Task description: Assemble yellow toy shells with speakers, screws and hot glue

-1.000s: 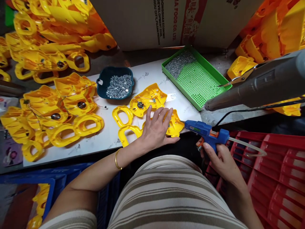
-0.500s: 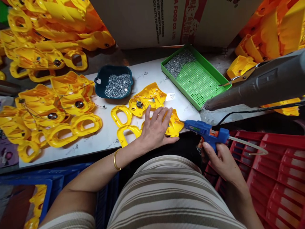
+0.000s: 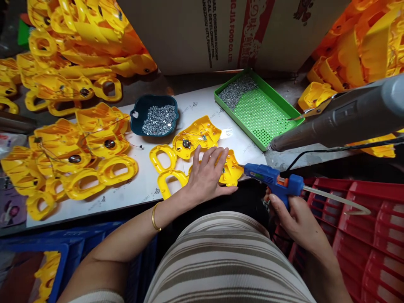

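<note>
My left hand lies with outstretched fingers over a yellow plastic shell half, hiding its middle. In my right hand is a blue glue gun, my fingers wrapped round its handle. Its nozzle points left and meets the right edge of that shell in the view; whether it touches cannot be made out. A pale glue stick juts from the gun's back. Just behind my left hand rests another yellow shell half with thin wires and a round dark part inside; both shells have a ring-shaped handle.
A dark bowl and a green perforated tray hold small metal parts. Yellow shells pile up at left, more at both back corners. A grey pole slants in from the right. Red crates and blue crates flank me.
The view has shifted slightly, so the table things appear a little lower. My left hand stays on the shell. The glue stick's tail reaches farther right in the view.
</note>
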`<state>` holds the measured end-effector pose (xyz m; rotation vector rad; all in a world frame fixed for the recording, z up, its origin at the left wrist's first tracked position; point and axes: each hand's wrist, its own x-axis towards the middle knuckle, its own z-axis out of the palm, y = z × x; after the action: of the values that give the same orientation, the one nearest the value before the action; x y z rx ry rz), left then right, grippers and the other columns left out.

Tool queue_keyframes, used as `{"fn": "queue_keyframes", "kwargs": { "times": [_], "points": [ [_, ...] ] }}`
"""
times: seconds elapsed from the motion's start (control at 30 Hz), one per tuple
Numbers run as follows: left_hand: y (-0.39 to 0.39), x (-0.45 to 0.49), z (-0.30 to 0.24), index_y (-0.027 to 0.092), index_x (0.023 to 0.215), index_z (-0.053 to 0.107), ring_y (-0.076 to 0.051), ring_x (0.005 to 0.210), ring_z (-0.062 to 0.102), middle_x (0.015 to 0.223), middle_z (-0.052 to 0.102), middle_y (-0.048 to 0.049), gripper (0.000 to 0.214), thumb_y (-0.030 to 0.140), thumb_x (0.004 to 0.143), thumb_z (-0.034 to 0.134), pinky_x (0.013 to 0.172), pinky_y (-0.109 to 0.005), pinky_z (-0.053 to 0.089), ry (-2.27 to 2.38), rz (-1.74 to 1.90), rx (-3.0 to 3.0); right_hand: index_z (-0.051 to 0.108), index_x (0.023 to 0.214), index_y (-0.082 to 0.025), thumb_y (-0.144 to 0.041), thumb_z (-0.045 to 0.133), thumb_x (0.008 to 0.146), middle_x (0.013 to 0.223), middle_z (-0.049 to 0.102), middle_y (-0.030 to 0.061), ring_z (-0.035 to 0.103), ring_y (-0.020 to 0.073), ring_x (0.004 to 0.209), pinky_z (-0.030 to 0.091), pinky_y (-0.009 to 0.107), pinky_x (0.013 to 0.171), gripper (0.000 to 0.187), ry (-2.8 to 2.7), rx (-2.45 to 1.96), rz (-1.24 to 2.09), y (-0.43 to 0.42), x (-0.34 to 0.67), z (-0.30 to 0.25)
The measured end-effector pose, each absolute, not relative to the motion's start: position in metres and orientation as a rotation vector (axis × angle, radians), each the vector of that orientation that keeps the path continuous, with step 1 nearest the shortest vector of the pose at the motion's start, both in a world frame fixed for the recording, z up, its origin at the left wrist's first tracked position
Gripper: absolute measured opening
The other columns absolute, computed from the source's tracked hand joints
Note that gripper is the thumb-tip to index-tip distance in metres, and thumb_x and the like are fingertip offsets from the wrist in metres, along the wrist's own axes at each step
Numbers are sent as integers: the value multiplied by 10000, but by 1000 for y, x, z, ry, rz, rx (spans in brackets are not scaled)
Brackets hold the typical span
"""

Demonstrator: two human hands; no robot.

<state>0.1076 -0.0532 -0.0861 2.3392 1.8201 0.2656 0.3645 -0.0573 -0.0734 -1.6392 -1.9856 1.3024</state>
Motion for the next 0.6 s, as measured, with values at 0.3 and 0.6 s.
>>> {"fn": "queue_keyframes", "kwargs": {
  "times": [0.3,0.6],
  "points": [
    [-54,102,-90,62,1448,364,-366,1315,391,1400,490,-213,991,665,718,658,1169,-585,83,1808,316,2345,613,797,-179,-575,468,893,594,580,13,515,131,512,425,252,463,432,-1766,-1614,1605,-59,363,-71],
    [-62,85,-90,160,1467,361,-358,1326,385,1455,445,-193,1020,728,677,666,1159,-576,85,1788,405,2339,609,930,-186,-506,451,926,695,619,32,556,133,504,471,271,492,357,-1468,-1260,1785,-41,344,-74]
  ]
}}
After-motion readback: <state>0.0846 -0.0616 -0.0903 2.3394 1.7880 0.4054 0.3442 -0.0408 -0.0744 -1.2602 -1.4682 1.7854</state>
